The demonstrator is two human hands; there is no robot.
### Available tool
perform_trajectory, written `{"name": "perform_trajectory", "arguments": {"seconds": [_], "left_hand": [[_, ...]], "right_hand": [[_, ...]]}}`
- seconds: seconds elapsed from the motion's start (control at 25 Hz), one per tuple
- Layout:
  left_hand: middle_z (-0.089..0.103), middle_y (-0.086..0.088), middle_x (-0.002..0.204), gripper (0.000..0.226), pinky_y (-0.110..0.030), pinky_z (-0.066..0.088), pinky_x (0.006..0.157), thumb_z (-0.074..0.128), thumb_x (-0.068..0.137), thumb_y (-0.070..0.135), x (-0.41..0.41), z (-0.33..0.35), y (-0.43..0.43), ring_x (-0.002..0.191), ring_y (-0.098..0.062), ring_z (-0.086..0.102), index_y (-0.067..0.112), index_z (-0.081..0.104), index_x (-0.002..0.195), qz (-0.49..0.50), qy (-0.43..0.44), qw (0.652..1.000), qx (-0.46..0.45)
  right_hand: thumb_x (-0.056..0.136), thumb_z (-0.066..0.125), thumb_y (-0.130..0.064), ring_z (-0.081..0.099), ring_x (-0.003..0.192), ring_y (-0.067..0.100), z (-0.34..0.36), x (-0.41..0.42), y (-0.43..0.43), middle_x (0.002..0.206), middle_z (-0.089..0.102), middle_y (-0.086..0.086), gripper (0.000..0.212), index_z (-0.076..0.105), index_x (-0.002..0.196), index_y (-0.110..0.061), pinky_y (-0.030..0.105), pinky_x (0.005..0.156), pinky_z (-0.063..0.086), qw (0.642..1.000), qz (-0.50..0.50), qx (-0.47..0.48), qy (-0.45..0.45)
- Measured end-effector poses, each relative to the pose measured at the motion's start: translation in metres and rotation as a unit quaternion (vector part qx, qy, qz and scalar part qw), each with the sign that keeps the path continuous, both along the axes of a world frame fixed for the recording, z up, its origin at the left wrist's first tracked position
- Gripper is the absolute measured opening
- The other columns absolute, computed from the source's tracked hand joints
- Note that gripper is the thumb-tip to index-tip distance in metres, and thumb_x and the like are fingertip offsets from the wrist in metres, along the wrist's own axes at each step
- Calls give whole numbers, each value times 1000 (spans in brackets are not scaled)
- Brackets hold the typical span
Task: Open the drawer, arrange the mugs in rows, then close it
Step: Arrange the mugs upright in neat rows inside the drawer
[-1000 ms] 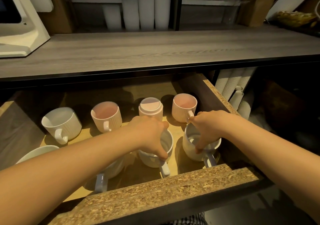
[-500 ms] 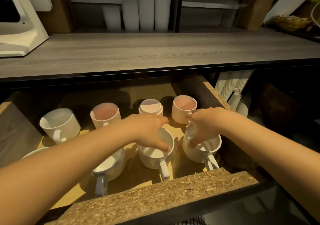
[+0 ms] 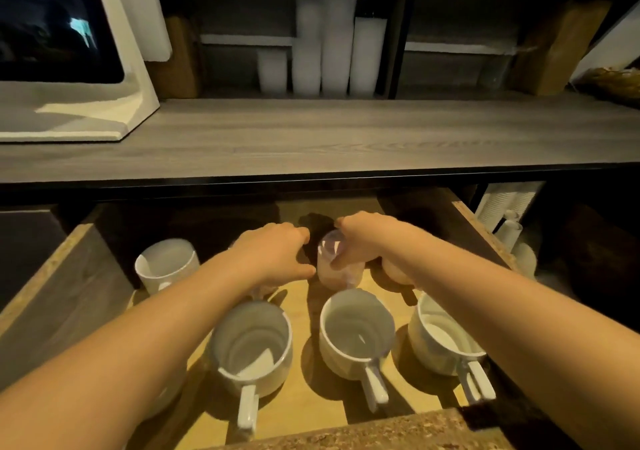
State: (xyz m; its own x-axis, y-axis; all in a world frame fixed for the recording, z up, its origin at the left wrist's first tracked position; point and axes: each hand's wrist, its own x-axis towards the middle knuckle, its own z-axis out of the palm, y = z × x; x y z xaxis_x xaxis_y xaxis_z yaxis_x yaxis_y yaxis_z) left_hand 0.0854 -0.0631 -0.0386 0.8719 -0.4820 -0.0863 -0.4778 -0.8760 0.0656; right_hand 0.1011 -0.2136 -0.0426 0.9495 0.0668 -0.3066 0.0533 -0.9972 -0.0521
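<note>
The wooden drawer [image 3: 481, 228] stands open under the counter. Three white mugs sit in a front row, handles toward me: left mug [image 3: 251, 345], middle mug [image 3: 356, 332], right mug [image 3: 440, 342]. In the back row stands a white ribbed mug [image 3: 166, 264] at the left. My right hand [image 3: 363, 238] is shut on the pink lidded cup [image 3: 334, 264] in the back row. My left hand [image 3: 277, 254] curls over a pink mug that it hides almost wholly; whether it grips is unclear. Another pink mug [image 3: 394, 271] peeks out under my right wrist.
A grey wooden counter [image 3: 311, 138] overhangs the drawer's back. A white appliance [image 3: 76, 68] stands on it at the left. Stacks of white cups [image 3: 332, 44] line the shelf behind. More cup stacks [image 3: 505, 214] lie right of the drawer. The drawer's chipboard front [image 3: 381, 432] is nearest me.
Both hands let go of the front-row white mugs and reached back to the rear row. The right hand took hold of the pink lidded cup. The view tilted down.
</note>
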Motion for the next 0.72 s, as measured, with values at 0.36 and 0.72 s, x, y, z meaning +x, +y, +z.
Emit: {"name": "perform_trajectory", "arguments": {"seconds": [0.36, 0.72], "left_hand": [[46, -4, 139, 61, -37, 49, 94, 57, 86, 45, 14, -15, 23, 124, -23, 47, 21, 37, 139, 32, -21, 999, -8], [41, -3, 145, 89, -39, 47, 100, 71, 76, 44, 16, -16, 25, 129, -24, 45, 24, 21, 146, 47, 93, 992, -70]], "right_hand": [[70, 78, -26, 57, 91, 21, -26, 16, 7, 98, 58, 2, 58, 56, 123, -18, 33, 77, 48, 999, -22, -24, 7], [67, 79, -40, 55, 96, 20, 0, -21, -1, 123, 52, 3, 86, 33, 139, -29, 24, 69, 50, 982, 85, -17, -166]]}}
